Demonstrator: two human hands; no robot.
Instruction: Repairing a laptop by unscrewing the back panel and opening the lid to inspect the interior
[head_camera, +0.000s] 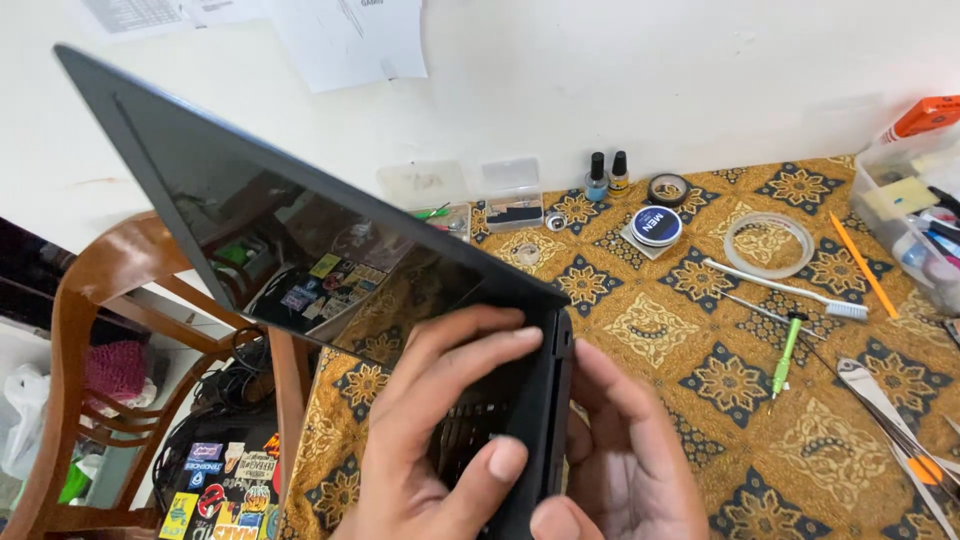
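Right, my left hand (440, 420) wraps the black laptop (330, 270), fingers (500, 340) pressed over its edge, thumb on the keyboard side. My right hand (630, 460) braces the back, fingers grasping it. It's tilted on edge above the patterned table (700, 330), lid part open. Green screwdriver (786, 355) lies untouched nearby.
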